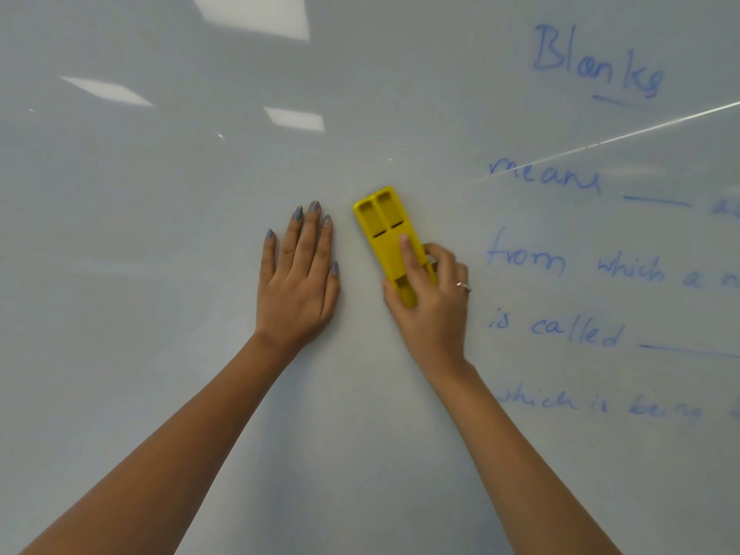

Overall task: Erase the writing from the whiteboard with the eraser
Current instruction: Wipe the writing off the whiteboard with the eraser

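While the left hand (pixel 298 274) lies flat and released against the whiteboard (pixel 160 234), fingers straight and close together, the right hand (pixel 430 298) grasps the yellow eraser (pixel 386 234) just beside it. The eraser sits on the board near the middle of the view, its long body tilted with the top end leaning left. The right forefinger (pixel 410 258) stretches along the eraser's back, the thumb wraps its lower left edge, and the other fingers curl around its right side. A ring (pixel 463 286) shows on one of those curled fingers. The two hands are close but apart, with a strip of bare board between them.

Blue writing (pixel 600 266) fills the right part of the board: a heading near the top right reads something like "Blanks", underlined, and lines below it include "means", "from which a", "is called" and "which is being", though the lowest line is faint and hard to read. The eraser lies to the left of these lines, not touching them. Bright reflections of ceiling lights (pixel 256 14) show on the glossy surface at the upper left.
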The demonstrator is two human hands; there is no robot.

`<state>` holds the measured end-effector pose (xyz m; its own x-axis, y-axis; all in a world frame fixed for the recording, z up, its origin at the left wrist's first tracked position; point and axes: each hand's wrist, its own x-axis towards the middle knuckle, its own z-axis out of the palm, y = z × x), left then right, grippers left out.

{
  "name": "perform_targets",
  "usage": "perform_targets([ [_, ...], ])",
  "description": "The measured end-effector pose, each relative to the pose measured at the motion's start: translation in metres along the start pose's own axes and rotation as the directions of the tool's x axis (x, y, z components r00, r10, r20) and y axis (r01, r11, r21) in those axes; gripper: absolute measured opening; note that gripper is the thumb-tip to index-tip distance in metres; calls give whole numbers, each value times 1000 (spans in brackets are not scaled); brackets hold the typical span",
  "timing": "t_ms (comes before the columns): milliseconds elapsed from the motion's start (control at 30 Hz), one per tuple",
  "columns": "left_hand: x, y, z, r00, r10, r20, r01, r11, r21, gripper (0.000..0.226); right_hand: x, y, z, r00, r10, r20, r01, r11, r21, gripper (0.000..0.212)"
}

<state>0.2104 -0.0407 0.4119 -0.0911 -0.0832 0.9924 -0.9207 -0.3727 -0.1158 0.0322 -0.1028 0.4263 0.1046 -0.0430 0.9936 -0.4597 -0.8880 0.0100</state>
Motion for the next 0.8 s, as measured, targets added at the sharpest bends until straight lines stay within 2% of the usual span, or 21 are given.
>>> perform_targets([
  [100, 0, -1, 0, 1000, 2, -15, -3, 1000, -8, 55, -23, -8, 5, 996, -63, 63, 65, 997, -29, 54],
  [367, 1, 0, 0, 999, 5, -31, -6, 1000, -29, 54, -35, -17, 5, 995, -34, 98, 46, 991, -127, 56],
  [633, 14, 10, -13, 997, -79, -14, 77, 988, -130, 56, -14, -2, 1, 992, -113, 48, 113, 993, -16, 47],
  [800, 49, 34, -9, 991, -134, -17, 131, 986, -102, 56, 22, 17, -9, 986, -168, 16, 168, 985, 25, 41],
])
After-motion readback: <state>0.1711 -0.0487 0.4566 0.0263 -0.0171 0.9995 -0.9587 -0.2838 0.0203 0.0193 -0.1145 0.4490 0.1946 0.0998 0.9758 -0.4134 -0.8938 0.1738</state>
